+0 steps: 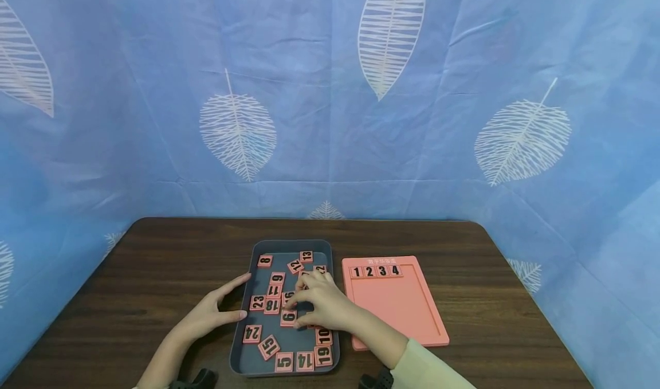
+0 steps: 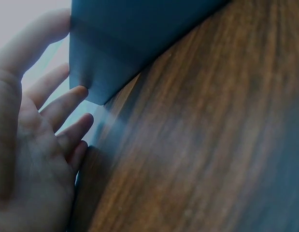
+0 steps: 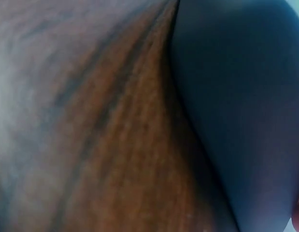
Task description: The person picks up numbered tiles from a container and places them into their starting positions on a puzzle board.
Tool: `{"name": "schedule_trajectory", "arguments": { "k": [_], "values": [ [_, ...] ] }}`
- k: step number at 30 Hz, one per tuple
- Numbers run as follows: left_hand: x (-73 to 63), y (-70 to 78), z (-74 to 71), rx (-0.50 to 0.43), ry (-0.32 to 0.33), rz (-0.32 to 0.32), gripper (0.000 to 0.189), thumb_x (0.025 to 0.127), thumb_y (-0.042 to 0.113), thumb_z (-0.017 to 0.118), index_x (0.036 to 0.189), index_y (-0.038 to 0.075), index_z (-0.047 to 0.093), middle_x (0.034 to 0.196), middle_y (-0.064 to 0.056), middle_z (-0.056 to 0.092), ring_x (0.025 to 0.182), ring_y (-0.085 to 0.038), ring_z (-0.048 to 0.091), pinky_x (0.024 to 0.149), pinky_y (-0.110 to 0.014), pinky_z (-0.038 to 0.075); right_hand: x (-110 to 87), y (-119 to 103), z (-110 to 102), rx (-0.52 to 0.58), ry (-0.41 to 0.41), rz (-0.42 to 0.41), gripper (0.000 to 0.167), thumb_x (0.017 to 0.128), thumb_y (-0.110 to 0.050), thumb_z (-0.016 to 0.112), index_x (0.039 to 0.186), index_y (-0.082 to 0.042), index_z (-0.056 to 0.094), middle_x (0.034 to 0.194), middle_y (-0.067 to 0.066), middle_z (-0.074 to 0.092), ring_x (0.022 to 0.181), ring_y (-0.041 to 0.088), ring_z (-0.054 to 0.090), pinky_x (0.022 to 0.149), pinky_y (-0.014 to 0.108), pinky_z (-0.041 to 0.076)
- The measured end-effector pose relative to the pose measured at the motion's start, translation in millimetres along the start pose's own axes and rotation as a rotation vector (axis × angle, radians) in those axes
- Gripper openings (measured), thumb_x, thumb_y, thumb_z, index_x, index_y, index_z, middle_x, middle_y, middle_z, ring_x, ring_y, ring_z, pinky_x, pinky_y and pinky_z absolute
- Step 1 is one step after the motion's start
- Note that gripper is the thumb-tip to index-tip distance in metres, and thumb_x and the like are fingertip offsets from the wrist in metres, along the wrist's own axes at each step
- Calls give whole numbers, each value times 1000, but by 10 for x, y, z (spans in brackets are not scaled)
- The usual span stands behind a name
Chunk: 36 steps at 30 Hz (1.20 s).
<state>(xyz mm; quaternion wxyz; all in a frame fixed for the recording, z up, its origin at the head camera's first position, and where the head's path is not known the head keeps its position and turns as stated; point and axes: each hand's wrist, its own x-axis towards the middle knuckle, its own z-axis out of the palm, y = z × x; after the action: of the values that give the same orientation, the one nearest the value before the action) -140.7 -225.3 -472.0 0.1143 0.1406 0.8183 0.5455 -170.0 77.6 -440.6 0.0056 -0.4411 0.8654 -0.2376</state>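
A grey-blue tray (image 1: 293, 240) holds loose pink square tiles with black numbers, among them the 24 tile (image 1: 252, 333) and the 5 tile (image 1: 284, 362). My left hand (image 1: 208, 314) touches the tray's left side with thumb and fingertips spread apart. In the left wrist view, extended fingers meet the tray's dark outer wall (image 2: 125, 43). Over the tray's right half, my right hand (image 1: 330, 306) reaches among the tiles, fingers bent, thumb and index finger apart near the 9 or 6 tile (image 1: 288, 318). It covers some tiles. The right wrist view shows mostly the tray wall (image 3: 236, 96).
Right of the tray lies a pink board (image 1: 392, 314) with a raised rim. Tiles 1, 2, 3 and 4 (image 1: 395, 270) stand in a row along its top left. Both lie on a dark wooden table (image 1: 191, 251) before a blue leaf-print cloth (image 1: 309, 137).
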Motion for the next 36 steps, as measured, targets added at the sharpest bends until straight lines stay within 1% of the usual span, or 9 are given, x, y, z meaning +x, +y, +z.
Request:
{"name": "schedule_trajectory", "arguments": {
  "k": [4,9,11,15,18,22,26,32,36],
  "values": [
    [7,5,2,4,-1,12,73,87,18,72,150,18,35,154,-19,24,138,-48,14,99,-72,20,-4,-3,9,-3,0,5,34,74,-42,80,106,-33,74,103,-14,46,91,8,34,84,33,28],
    [1,-2,3,8,-3,21,74,87,17,72,150,16,35,153,-19,25,138,-49,14,99,-72,19,-21,-4,10,6,0,5,36,73,-42,80,107,-32,74,102,-14,46,90,9,33,82,33,26],
    [3,-7,5,9,-1,26,74,87,17,72,150,16,35,153,-19,25,138,-49,14,99,-73,19,-32,1,13,8,0,-5,37,72,-42,81,107,-33,74,103,-15,47,90,8,33,81,33,26],
    [9,-8,4,11,0,30,73,87,17,72,150,16,35,153,-19,25,138,-49,14,99,-73,19,-61,-13,15,-3,-17,-47,38,71,-45,81,106,-34,73,105,-15,48,94,7,35,85,33,28],
    [11,-4,-1,8,-3,25,73,87,17,72,150,16,35,153,-20,25,138,-49,14,99,-72,19,-91,-57,27,-34,-35,-81,38,69,-51,80,103,-36,74,103,-16,47,95,6,35,85,31,29],
    [6,5,-4,6,-5,19,73,87,17,71,150,16,34,153,-20,25,138,-49,15,99,-72,20,-130,-139,64,-91,-57,-123,37,66,-58,77,97,-38,74,99,-18,46,93,4,35,77,25,27],
    [5,13,-2,8,-7,19,73,87,17,71,151,15,34,153,-21,24,138,-49,15,99,-72,20,-161,-209,94,-158,-78,-152,35,64,-63,76,90,-39,73,96,-18,45,90,4,34,75,25,27],
    [7,6,-1,9,-3,12,73,88,18,71,151,16,34,153,-21,24,138,-49,14,98,-72,21,-189,-276,110,-183,-92,-149,30,65,-60,79,84,-38,73,98,-18,47,93,5,36,76,25,26],
    [9,-4,4,17,-1,8,74,87,18,71,151,16,34,153,-21,24,137,-50,15,98,-72,21,-184,-311,126,-181,-96,-148,25,68,-57,79,83,-38,74,95,-18,47,91,4,35,75,24,26]
  ]
}}
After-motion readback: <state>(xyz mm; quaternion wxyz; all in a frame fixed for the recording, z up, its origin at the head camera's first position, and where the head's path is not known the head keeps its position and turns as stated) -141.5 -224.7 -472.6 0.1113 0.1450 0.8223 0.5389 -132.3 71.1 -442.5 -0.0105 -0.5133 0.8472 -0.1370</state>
